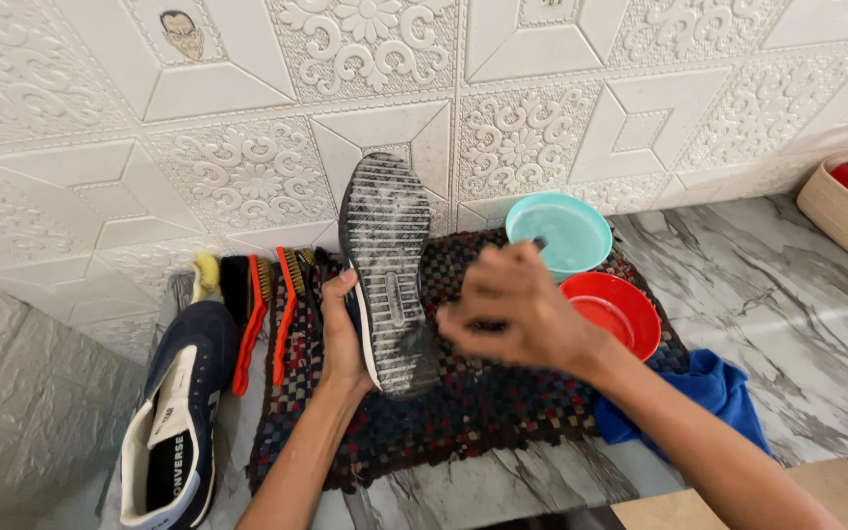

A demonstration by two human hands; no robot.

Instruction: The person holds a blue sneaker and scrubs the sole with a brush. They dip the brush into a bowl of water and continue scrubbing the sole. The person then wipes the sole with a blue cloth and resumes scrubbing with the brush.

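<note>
Nearest the camera, 2 bare forearms are reaching in from the bottom edge over a marble-patterned counter (pixel 797 324). The left hand (pixel 338 339) is wrapping its fingers around the side edge of a dark sneaker (pixel 386 270), gripping it so that the shoe is standing on its side with the pale, scuffed sole facing the camera and the toe pointing up toward the wall. The right hand (pixel 520 306) is hovering just to the right of the sole, blurred, with its fingers curled inward; a small dark tip is showing above the knuckles, but I cannot tell what it is grasping, if anything.

The held sneaker is sitting over a dark woven mat (pixel 463 412) of red, blue and black squares, which is lying on the counter. At the near left, a 2nd navy sneaker (pixel 177 417) with a white lining is resting on the counter beside the mat, opening upward. A crumpled blue cloth (pixel 714 388) is lying at the mat's right edge, partly under the right forearm.

Farther back, a red bowl (pixel 620 312) is sitting on the mat just behind the right wrist, and a teal bowl (pixel 559 232) is standing behind it, touching the wall's foot. To the left of the held shoe, 2 orange-handled brushes (pixel 269 309) are lying side by side, with a yellow sponge (pixel 206 275) beyond them. At the far right, a beige basket (pixel 841 211) is holding something red. Embossed white wall tiles (pixel 247 128) are rising behind everything.
</note>
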